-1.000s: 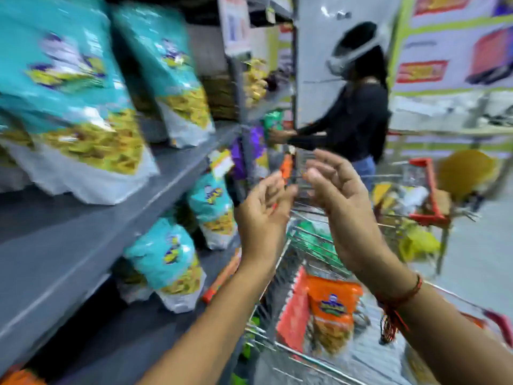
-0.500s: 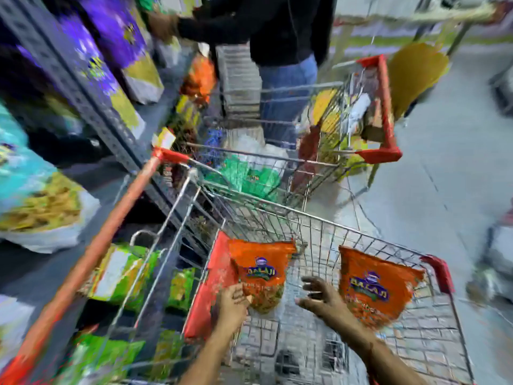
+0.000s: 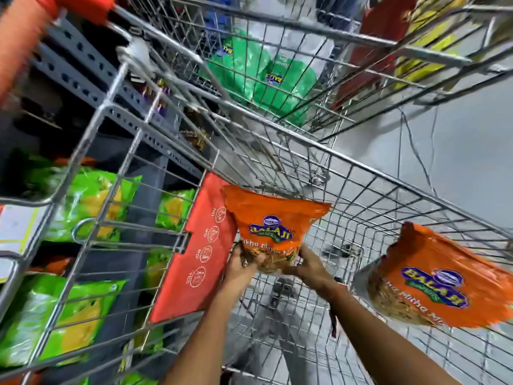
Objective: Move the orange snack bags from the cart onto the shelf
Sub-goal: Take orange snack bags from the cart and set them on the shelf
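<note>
An orange snack bag (image 3: 270, 218) stands upright inside the wire cart (image 3: 388, 187), next to its red child-seat flap (image 3: 200, 251). My left hand (image 3: 240, 266) grips the bag's lower left corner and my right hand (image 3: 308, 266) grips its lower right corner. A second orange snack bag (image 3: 441, 279) leans against the cart's right wall, untouched. The grey shelf (image 3: 91, 76) runs along the left, seen through the cart's wire side.
Green snack bags (image 3: 86, 201) fill the lower shelf levels on the left. Another wire cart (image 3: 305, 26) with green bags (image 3: 261, 76) stands just ahead. The cart's orange handle (image 3: 25, 31) is at top left. Grey floor lies to the right.
My view dropped from the shelf down into the cart. Both hands went down and closed on the nearer orange bag's bottom corners.
</note>
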Demonstrator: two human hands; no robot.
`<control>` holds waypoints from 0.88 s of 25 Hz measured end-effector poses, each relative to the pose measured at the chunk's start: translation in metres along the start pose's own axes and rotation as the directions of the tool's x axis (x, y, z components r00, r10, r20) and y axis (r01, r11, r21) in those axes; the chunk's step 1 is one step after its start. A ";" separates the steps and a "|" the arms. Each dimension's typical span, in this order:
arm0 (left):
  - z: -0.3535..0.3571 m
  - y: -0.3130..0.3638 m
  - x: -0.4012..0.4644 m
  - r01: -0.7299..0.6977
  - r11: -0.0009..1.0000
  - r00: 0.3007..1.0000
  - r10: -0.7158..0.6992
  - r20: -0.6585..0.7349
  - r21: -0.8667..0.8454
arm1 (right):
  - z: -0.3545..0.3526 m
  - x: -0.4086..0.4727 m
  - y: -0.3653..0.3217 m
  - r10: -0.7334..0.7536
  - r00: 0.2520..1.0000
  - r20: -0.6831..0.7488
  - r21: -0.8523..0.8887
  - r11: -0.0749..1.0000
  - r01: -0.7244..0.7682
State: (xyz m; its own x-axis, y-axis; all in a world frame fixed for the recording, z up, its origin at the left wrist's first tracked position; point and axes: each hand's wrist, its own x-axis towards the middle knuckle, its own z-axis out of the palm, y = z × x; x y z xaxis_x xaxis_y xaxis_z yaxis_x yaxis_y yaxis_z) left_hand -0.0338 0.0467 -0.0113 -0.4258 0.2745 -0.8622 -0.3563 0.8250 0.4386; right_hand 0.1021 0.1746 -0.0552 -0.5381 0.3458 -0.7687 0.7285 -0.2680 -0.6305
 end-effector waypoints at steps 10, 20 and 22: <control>-0.013 0.020 -0.061 -0.271 0.958 0.962 0.273 -0.014 0.096 | -0.011 -0.079 -0.020 -0.140 0.988 -0.061 0.246 0.958 0.151; -0.166 0.045 -0.341 -0.752 0.590 0.464 0.790 -0.400 0.293 | 0.060 -0.288 -0.203 -0.767 0.634 -0.105 0.281 0.588 0.758; -0.204 0.031 -0.427 -0.736 0.509 0.228 0.807 -0.545 0.446 | 0.096 -0.349 -0.254 -0.873 0.488 -0.025 0.289 0.461 0.839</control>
State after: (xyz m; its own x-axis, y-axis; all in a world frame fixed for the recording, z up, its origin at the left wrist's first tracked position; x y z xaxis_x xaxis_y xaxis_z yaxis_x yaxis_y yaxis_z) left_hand -0.0325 -0.1453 0.4224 -0.8378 0.4592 0.2953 0.5028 0.4383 0.7450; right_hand 0.0642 0.0356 0.3629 -0.8874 0.4254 0.1778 -0.2385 -0.0936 -0.9666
